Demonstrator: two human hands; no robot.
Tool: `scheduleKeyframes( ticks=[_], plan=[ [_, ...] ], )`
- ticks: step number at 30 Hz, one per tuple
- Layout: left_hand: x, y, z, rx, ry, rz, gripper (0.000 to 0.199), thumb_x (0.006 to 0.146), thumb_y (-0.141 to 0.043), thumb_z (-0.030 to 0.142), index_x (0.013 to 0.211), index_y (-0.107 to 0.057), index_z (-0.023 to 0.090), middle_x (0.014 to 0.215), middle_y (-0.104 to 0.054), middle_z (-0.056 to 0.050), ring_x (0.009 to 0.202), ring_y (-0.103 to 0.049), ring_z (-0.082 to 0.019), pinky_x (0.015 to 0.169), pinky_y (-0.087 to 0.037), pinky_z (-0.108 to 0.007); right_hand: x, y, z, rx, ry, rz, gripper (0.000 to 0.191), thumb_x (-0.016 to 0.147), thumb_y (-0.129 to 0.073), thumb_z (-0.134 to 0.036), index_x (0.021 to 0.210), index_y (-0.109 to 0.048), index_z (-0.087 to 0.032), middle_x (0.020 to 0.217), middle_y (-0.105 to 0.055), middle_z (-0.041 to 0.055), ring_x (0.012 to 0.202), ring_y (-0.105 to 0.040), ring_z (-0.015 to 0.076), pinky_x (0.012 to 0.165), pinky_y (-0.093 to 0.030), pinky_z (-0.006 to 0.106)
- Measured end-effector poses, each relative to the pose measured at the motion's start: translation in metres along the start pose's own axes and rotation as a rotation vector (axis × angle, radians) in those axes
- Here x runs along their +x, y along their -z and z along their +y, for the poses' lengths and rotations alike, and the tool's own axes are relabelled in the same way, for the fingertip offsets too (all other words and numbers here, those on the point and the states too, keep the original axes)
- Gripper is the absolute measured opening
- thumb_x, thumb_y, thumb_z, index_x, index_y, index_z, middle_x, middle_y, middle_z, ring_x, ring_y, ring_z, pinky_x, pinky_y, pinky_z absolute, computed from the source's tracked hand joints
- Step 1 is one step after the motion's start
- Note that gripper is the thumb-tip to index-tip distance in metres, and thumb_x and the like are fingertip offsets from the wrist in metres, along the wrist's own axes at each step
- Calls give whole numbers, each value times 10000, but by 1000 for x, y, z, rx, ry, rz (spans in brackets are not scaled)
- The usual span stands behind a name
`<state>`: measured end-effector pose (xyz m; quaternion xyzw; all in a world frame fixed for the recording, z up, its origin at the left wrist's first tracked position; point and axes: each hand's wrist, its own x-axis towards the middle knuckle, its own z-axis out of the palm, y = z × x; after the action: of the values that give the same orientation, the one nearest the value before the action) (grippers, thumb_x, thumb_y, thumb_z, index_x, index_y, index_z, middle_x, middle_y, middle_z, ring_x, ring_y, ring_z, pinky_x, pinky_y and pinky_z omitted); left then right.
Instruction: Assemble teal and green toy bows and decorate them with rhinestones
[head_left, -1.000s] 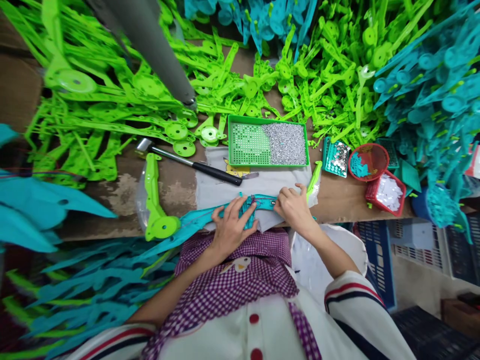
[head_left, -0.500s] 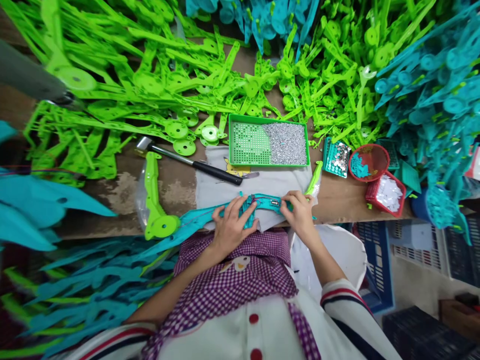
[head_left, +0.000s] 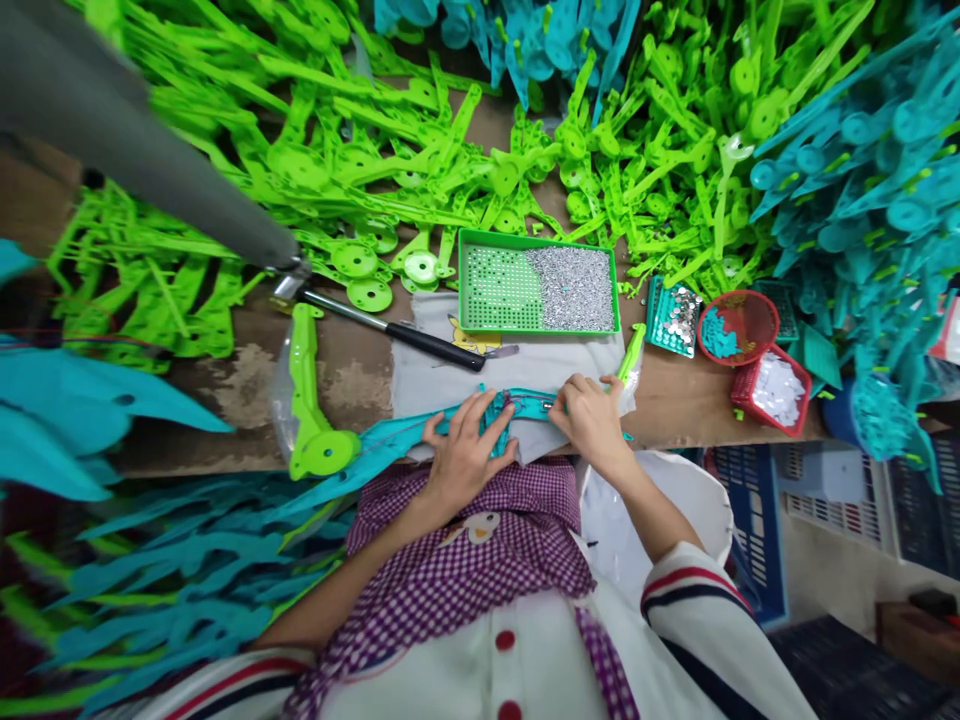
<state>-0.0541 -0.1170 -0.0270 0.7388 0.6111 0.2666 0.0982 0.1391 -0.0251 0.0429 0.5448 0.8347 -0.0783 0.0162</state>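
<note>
A long teal plastic part (head_left: 405, 436) lies across the grey cloth (head_left: 424, 392) at the table's front edge, with thin dark wires running along it. My left hand (head_left: 466, 448) grips its middle, fingers bent over a raised teal piece. Over the right end, my right hand (head_left: 589, 415) pinches at a small metal piece (head_left: 547, 405) set in the part; its fingertips partly hide that spot. Behind the cloth's left half lies a hammer (head_left: 435, 345) with a black handle.
A green tray (head_left: 499, 290) of small metal pieces stands behind the hands. Lime green parts (head_left: 322, 455) pile up behind and left. Small containers (head_left: 739, 325) stand right, beside hanging teal parts (head_left: 862, 200). A grey bar (head_left: 202, 190) reaches in from the upper left.
My right hand has moved slightly left along the teal part, onto the small metal piece. The grey bar has come further in, to the hammer's head. My left hand stays nearly in place.
</note>
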Motion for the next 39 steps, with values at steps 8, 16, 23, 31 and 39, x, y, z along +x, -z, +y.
scheduleKeyframes(
  ticks=[8,16,23,31,39],
  plan=[
    [1,1,-2,26,-13,-2,475,908,-658,356,1378,-602,314,1451,-549,-138,1312,-512,-340,1104,-174,-537,-5,-17,13,197,-62,41,121,892,-567,-201,782,-615,-213,895,-683,8,907,-610,184,918,-249,392],
    [0,0,0,43,-7,25,452,899,-669,358,1347,-628,313,1446,-552,-136,1304,-520,-330,1095,-198,-534,-24,-20,19,269,-47,99,156,994,-504,-269,1090,-624,-243,1163,-688,40,1070,-611,187,961,-252,374],
    [-1,-2,-2,35,-6,38,479,898,-665,349,1373,-605,330,1450,-551,-126,1300,-529,-330,1092,-213,-524,-45,-28,14,193,20,167,264,1033,-468,-353,1216,-632,-255,1214,-705,65,1135,-621,199,1014,-217,418],
    [-1,-4,-3,53,-27,51,477,897,-662,351,1370,-609,316,1419,-581,-125,1278,-550,-314,1086,-218,-497,-37,-27,-3,123,146,179,363,1025,-465,-307,1378,-550,-302,1345,-656,80,1280,-558,238,1068,-196,450],
    [-1,-4,-4,79,-36,65,369,909,-641,343,1266,-677,255,1382,-611,-137,1261,-560,-304,1071,-247,-486,-13,-23,-31,121,294,40,422,1057,-342,-347,1452,-471,-273,1493,-544,81,1412,-431,242,1104,-167,516]
  ],
)
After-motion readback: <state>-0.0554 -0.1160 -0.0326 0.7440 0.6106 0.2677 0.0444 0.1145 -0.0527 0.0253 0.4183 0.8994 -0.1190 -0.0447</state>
